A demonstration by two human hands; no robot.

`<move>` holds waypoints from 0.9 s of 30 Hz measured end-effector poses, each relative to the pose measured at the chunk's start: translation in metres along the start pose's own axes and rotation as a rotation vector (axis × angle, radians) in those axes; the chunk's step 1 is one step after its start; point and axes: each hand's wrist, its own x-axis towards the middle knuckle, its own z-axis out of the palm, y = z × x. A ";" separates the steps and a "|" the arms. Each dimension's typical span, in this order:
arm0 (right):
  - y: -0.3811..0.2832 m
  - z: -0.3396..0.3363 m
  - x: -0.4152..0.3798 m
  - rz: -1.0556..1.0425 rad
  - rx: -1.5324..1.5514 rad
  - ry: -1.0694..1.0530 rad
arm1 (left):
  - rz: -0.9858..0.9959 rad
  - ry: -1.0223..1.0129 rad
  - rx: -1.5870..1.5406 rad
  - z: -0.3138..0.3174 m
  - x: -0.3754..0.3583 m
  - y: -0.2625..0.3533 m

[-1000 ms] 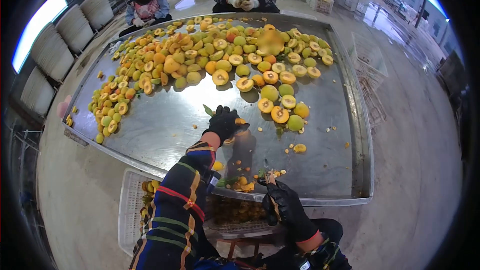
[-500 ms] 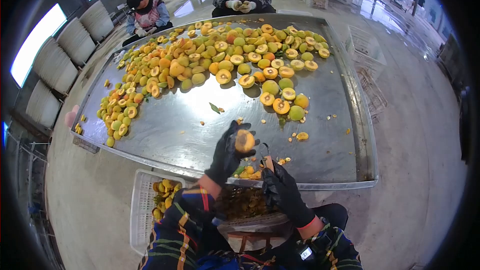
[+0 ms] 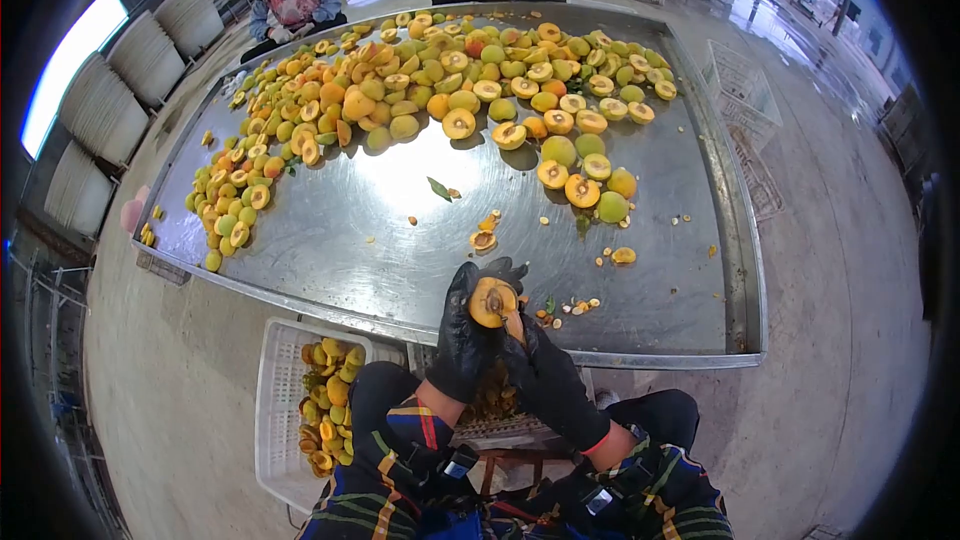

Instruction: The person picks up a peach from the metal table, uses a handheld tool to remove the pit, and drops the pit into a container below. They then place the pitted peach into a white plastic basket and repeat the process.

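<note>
My left hand (image 3: pixel 458 335), in a black glove, is closed around a halved peach (image 3: pixel 493 300), cut face up with a brown hollow in its middle. My right hand (image 3: pixel 548 380), also gloved in black, grips a pitting knife by its wooden handle (image 3: pixel 515 326). The tool's end meets the near side of the peach; its curved metal blade, visible earlier, is hidden now. Both hands are close together over the near edge of the metal table (image 3: pixel 370 240). Beyond them lie a scrap of peach (image 3: pixel 483 240) and several loose pits (image 3: pixel 575 308).
A large heap of whole and halved peaches (image 3: pixel 400 90) covers the table's far side. At my lower left stands a white basket (image 3: pixel 272 420) with peach pieces; another container (image 3: pixel 495 405) sits below my hands. Two people work across the table. White crates (image 3: pixel 742 90) stand at right.
My left hand has brought the peach half down towards my right hand. The tool, held apart before, now touches the fruit. The camera view has shifted slightly.
</note>
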 end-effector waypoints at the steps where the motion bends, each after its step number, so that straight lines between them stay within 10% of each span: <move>1: 0.001 0.003 0.001 0.010 -0.009 0.009 | 0.028 0.043 0.050 -0.005 0.002 -0.003; 17: -0.002 0.025 0.012 0.029 -0.084 0.038 | -0.042 0.082 -0.023 -0.006 0.012 0.005; 27: -0.005 0.034 0.010 0.059 -0.114 0.027 | 0.266 0.154 0.130 -0.014 0.009 -0.006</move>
